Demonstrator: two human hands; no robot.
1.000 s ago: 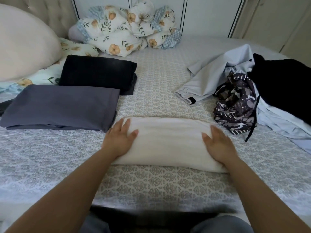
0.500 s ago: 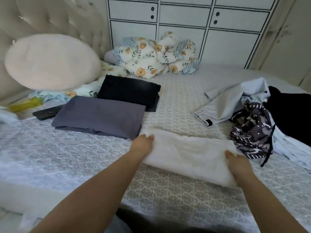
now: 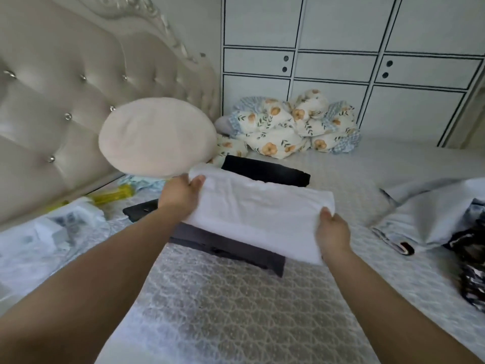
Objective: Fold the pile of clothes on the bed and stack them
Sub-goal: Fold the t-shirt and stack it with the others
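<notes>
My left hand [image 3: 181,193] and my right hand [image 3: 332,231] each grip one short end of the folded white knit garment [image 3: 258,211], thumbs on top and fingers curled underneath, out of sight. In the head view, the only one I have, I hold that white bundle over the folded dark grey garment [image 3: 231,246], whose near edge shows beneath it; I cannot tell whether the two are touching or just apart.

As I judge it, three pieces are folded: the white one, the grey one, and a folded black garment [image 3: 265,172] lying just beyond, beside the round cream cushion [image 3: 157,137]. Stacking is only beginning, since the black piece sits apart on the patterned grey bedspread [image 3: 236,311]. At the right edge an unfolded heap is left: a pale blue garment [image 3: 430,206] and a dark patterned fabric [image 3: 469,274].

Compared with half a second ago, the white bundle has travelled left and away from me, from low over the bedspread beside the grey piece to above it. A second ago it lay flat under my open palms.
</notes>
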